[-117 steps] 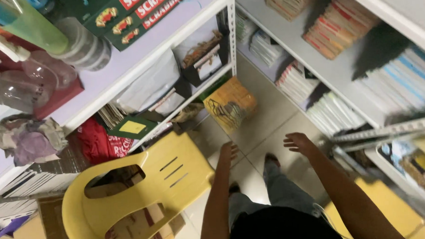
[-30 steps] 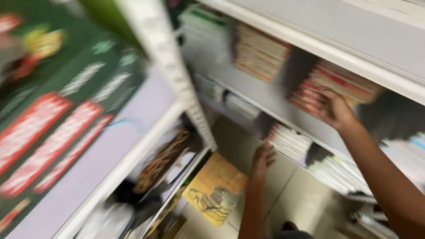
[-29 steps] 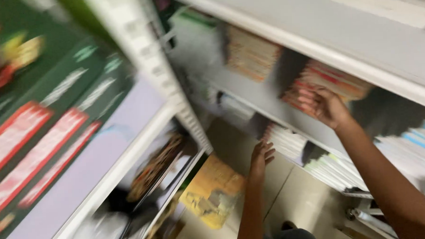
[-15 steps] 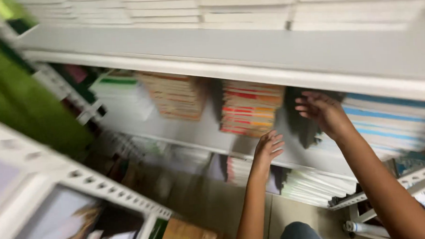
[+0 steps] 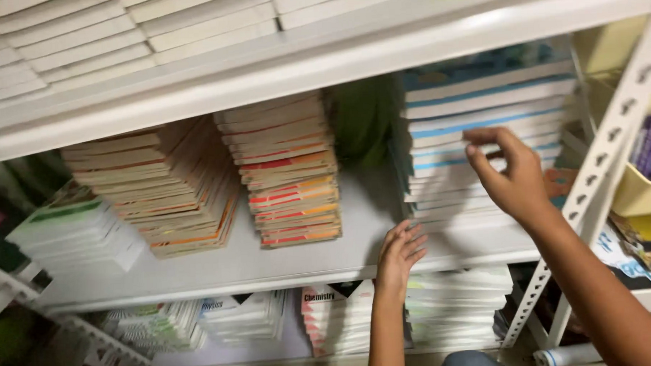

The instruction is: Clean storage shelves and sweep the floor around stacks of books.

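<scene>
Green stack (image 5: 75, 231): far left of shelf (image 5: 285, 260), one, blurred.
Orange stacks (image 5: 289, 170): two, side by side at mid-shelf, untouched.
Left hand (image 5: 400, 252): open, fingers spread, flat on shelf edge just left of blue stack; holding nothing.
Blue stack (image 5: 482, 112): one, right end of shelf, beside upright (image 5: 613, 151).
Right hand (image 5: 509, 173): open, fingertips on spines midway down blue stack; nothing gripped.
Step, judged: picking a book from blue stack.
Next move, judged: pinch one spine, brace stack, slide out level.
Lower shelf: four stacks visible.
</scene>
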